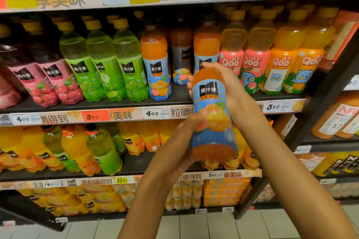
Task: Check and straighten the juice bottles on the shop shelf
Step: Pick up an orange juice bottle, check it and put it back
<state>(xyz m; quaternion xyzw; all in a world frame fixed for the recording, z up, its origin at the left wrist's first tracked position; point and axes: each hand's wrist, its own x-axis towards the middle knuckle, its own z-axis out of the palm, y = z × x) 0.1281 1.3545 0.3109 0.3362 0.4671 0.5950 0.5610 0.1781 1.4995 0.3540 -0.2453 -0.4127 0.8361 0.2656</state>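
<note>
Both hands, left hand [196,122] and right hand [219,81], wrap the blue-labelled orange plastic juice bottle [212,114], label facing me for checking; its shelf gap [182,93] waits at eleven o'clock.

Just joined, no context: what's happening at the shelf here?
A person is holding one orange juice bottle with a blue label out in front of the shop shelf, in both hands. The right hand grips its upper part; the left hand grips lower down. The bottle is off the shelf, label facing the camera. In the row of matching orange bottles there is a gap at the front, beside the green bottles and the Qoo bottles.
</note>
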